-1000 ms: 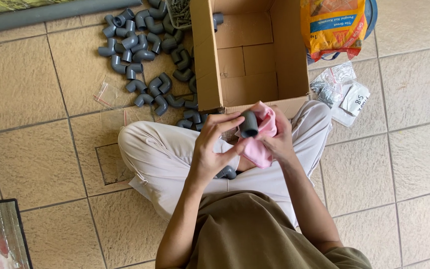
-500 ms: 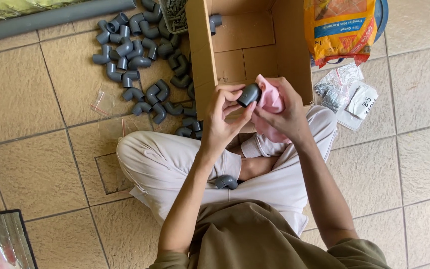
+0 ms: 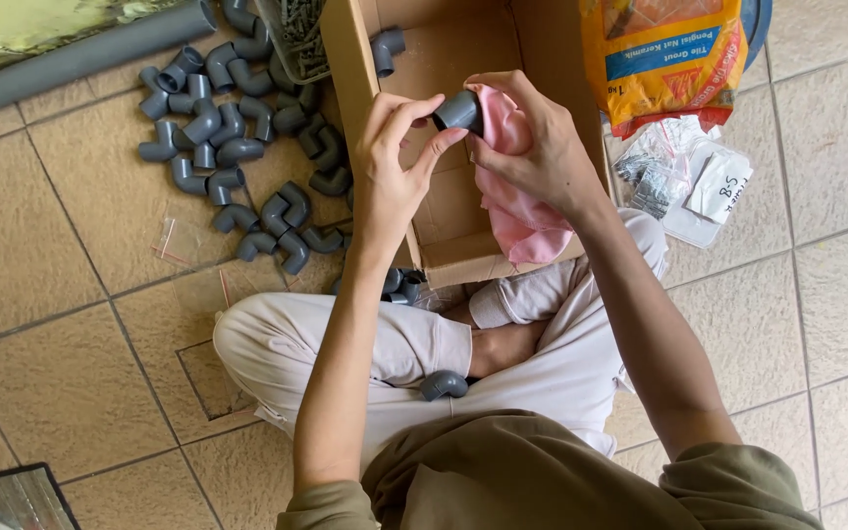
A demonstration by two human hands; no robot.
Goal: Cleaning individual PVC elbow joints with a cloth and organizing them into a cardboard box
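Both arms reach fwd from the body, elbows bent, forearms converging. L hand up w/ fingers curled, thumb & index pinched together at the tips. R hand opposite, fingers bent in a closed grip, wrist flexed.

Setting: probably a home floor or porch used as a makeshift plumbing work spot; the view is too narrow to be sure. Beige floor tiles are seen, sat on cross-legged. Grey pipe elbows are heaped loose beside an open cardboard box. A long grey pipe, an orange grout bag and small packets of hardware are laid around.
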